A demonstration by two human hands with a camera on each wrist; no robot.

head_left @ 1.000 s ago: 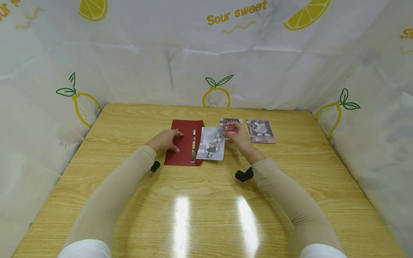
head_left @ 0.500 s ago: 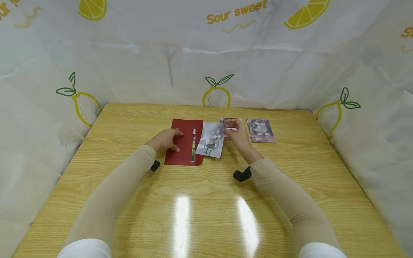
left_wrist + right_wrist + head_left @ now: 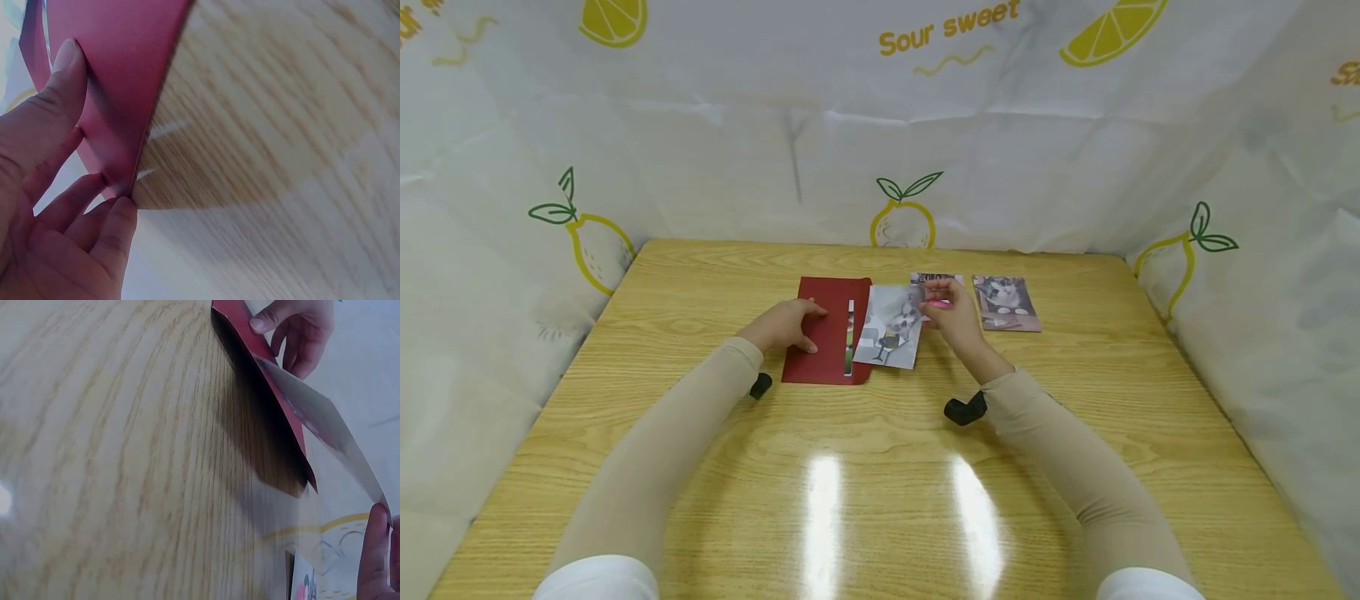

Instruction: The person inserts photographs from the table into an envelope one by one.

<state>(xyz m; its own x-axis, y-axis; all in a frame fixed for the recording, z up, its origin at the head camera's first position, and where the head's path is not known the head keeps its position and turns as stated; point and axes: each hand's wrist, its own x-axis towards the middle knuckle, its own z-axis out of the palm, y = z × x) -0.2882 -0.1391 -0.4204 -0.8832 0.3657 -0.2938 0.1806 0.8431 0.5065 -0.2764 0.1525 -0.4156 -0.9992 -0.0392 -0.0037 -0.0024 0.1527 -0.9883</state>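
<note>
My right grip (image 3: pixel 949 312) was pinched on the right edge of the thin rectangular grey-and-white printed card (image 3: pixel 891 321), which I held over the right border of the flat red paper envelope (image 3: pixel 835 367), I judged for sliding through its mouth, inward or outward I could not tell. Inside seemed to be another picture, showing a narrow coloured strip (image 3: pixel 850 337); my left grip (image 3: pixel 785 323), thumb and fingers apart, pressed the envelope, and the next move called for holding the card level.

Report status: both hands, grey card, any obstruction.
Left hand on red envelope. Right hand pinches grey card by its edge. Head view: card overlaps envelope's right side. No obstruction seen between them.
</note>
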